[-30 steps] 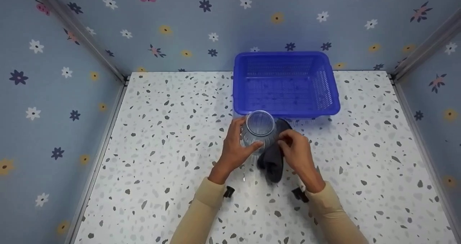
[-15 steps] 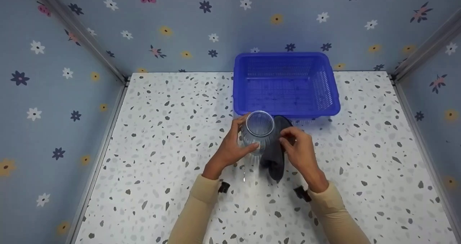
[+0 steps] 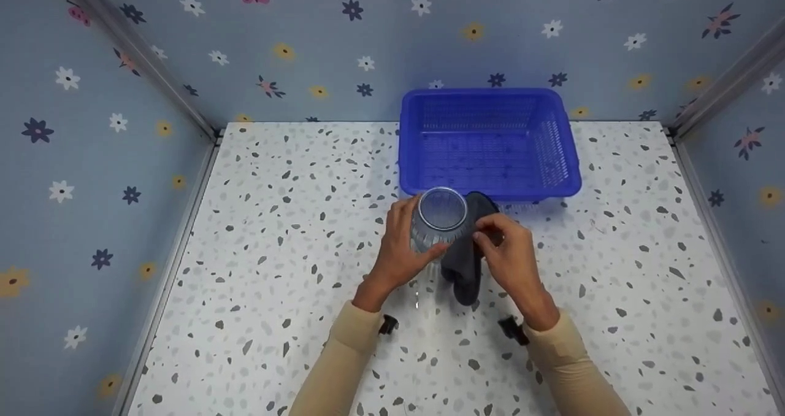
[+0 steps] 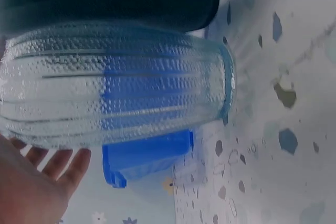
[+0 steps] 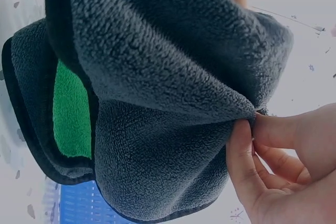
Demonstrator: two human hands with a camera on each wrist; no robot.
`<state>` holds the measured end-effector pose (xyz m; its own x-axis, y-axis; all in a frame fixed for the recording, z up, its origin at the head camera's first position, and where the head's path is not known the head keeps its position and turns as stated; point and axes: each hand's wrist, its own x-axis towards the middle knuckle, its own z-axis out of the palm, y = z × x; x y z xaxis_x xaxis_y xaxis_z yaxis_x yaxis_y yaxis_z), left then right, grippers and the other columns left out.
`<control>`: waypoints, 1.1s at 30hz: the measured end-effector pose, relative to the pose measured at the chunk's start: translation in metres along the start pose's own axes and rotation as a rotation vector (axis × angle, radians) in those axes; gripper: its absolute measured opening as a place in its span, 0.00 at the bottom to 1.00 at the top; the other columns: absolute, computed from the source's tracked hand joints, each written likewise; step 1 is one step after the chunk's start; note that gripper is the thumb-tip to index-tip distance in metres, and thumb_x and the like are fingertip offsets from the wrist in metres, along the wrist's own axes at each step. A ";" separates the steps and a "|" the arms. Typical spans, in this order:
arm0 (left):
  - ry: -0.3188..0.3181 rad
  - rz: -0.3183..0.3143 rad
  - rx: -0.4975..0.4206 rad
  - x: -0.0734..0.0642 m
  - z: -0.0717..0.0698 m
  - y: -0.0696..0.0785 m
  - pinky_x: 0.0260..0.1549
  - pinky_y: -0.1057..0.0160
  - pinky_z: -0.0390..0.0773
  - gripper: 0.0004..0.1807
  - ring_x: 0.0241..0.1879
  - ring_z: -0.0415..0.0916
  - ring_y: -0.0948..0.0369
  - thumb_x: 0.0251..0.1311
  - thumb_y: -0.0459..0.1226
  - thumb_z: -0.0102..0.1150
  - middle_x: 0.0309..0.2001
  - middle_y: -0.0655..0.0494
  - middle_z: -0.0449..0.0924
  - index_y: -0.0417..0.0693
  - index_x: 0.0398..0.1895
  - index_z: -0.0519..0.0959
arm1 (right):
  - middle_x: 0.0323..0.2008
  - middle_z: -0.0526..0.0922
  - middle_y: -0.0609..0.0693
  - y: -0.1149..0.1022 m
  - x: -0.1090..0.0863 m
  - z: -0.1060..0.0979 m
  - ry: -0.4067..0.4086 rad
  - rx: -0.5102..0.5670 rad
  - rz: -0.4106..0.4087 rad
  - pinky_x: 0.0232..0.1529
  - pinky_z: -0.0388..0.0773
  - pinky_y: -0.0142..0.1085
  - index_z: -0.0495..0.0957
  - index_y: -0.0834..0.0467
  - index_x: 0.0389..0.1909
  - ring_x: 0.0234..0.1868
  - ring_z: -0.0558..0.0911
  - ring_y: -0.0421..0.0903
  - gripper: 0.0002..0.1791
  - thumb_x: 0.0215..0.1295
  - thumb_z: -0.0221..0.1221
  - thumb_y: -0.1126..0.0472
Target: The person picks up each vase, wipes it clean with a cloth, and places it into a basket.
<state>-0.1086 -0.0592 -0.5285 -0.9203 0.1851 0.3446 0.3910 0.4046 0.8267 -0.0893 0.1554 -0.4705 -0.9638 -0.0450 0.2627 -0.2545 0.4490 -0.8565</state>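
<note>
A clear ribbed glass vase stands near the basket's front side, its round mouth facing up in the head view. My left hand grips it from the left, thumb across the front. Its textured side fills much of the left wrist view. Against the vase's right side hangs a dark grey cleaning cloth. My right hand pinches this cloth between thumb and fingers. Black edging and a green underside show on the cloth in the right wrist view. Part of the vase's right side is hidden behind it.
Just beyond the hands, a blue plastic basket with slotted walls stands against the back wall. The speckled white tabletop lies between flowered panels at left, right and back. Small black devices sit at both wrists.
The cloth has shifted slightly away from me along the vase, its far end now higher beside the rim. Both hands keep their holds, and the vase stays in nearly the same place.
</note>
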 end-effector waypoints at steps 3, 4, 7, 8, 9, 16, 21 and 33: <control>-0.038 0.023 -0.065 0.002 -0.006 -0.003 0.70 0.43 0.70 0.46 0.72 0.63 0.47 0.66 0.54 0.68 0.71 0.42 0.63 0.41 0.80 0.62 | 0.34 0.85 0.58 0.000 0.000 0.000 0.008 -0.012 -0.005 0.27 0.80 0.28 0.84 0.68 0.39 0.29 0.83 0.46 0.05 0.67 0.64 0.79; -0.048 0.022 -0.095 0.003 -0.007 -0.003 0.71 0.43 0.69 0.45 0.74 0.62 0.48 0.66 0.51 0.69 0.73 0.42 0.62 0.41 0.79 0.63 | 0.34 0.85 0.58 0.000 0.000 0.000 0.010 -0.012 -0.007 0.27 0.80 0.28 0.84 0.68 0.40 0.29 0.83 0.46 0.05 0.67 0.64 0.78; -0.074 -0.005 -0.153 0.005 -0.011 -0.003 0.72 0.47 0.69 0.45 0.77 0.62 0.51 0.63 0.46 0.75 0.78 0.46 0.63 0.43 0.78 0.64 | 0.34 0.85 0.59 -0.003 0.001 0.000 0.016 -0.016 -0.014 0.27 0.79 0.28 0.84 0.68 0.40 0.28 0.84 0.47 0.05 0.67 0.65 0.78; -0.076 -0.016 -0.163 0.006 -0.011 -0.003 0.72 0.48 0.69 0.45 0.77 0.63 0.52 0.62 0.45 0.76 0.78 0.48 0.63 0.43 0.78 0.64 | 0.34 0.85 0.59 -0.005 0.001 0.000 0.020 -0.020 -0.017 0.28 0.80 0.28 0.84 0.68 0.40 0.28 0.84 0.48 0.05 0.67 0.65 0.78; -0.074 -0.026 -0.168 0.006 -0.011 -0.002 0.71 0.50 0.71 0.46 0.76 0.64 0.53 0.61 0.45 0.78 0.78 0.49 0.64 0.44 0.78 0.64 | 0.35 0.85 0.59 -0.006 0.002 0.001 0.023 -0.025 -0.020 0.28 0.80 0.29 0.84 0.68 0.40 0.29 0.84 0.48 0.05 0.67 0.65 0.78; -0.016 -0.052 -0.168 0.005 -0.007 0.000 0.69 0.53 0.74 0.47 0.73 0.69 0.56 0.56 0.44 0.81 0.74 0.50 0.71 0.46 0.77 0.67 | 0.37 0.86 0.59 -0.012 0.004 0.005 0.054 -0.118 -0.034 0.36 0.81 0.37 0.85 0.67 0.39 0.35 0.85 0.50 0.05 0.65 0.67 0.77; -0.010 -0.058 -0.181 0.005 -0.006 -0.002 0.70 0.53 0.74 0.47 0.73 0.68 0.56 0.56 0.44 0.82 0.73 0.51 0.71 0.46 0.76 0.67 | 0.36 0.85 0.61 -0.001 0.001 0.009 0.055 -0.125 -0.044 0.37 0.81 0.40 0.84 0.69 0.38 0.36 0.84 0.52 0.06 0.64 0.66 0.80; -0.052 -0.097 -0.166 0.005 -0.009 0.001 0.68 0.52 0.75 0.49 0.74 0.68 0.51 0.54 0.43 0.83 0.75 0.50 0.69 0.47 0.76 0.65 | 0.35 0.86 0.61 0.045 -0.013 0.029 0.006 -0.129 0.058 0.36 0.82 0.45 0.83 0.69 0.37 0.34 0.84 0.55 0.07 0.62 0.64 0.81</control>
<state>-0.1131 -0.0663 -0.5223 -0.9499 0.2005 0.2397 0.2889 0.2706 0.9183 -0.0908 0.1503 -0.5255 -0.9761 -0.0105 0.2170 -0.1853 0.5617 -0.8063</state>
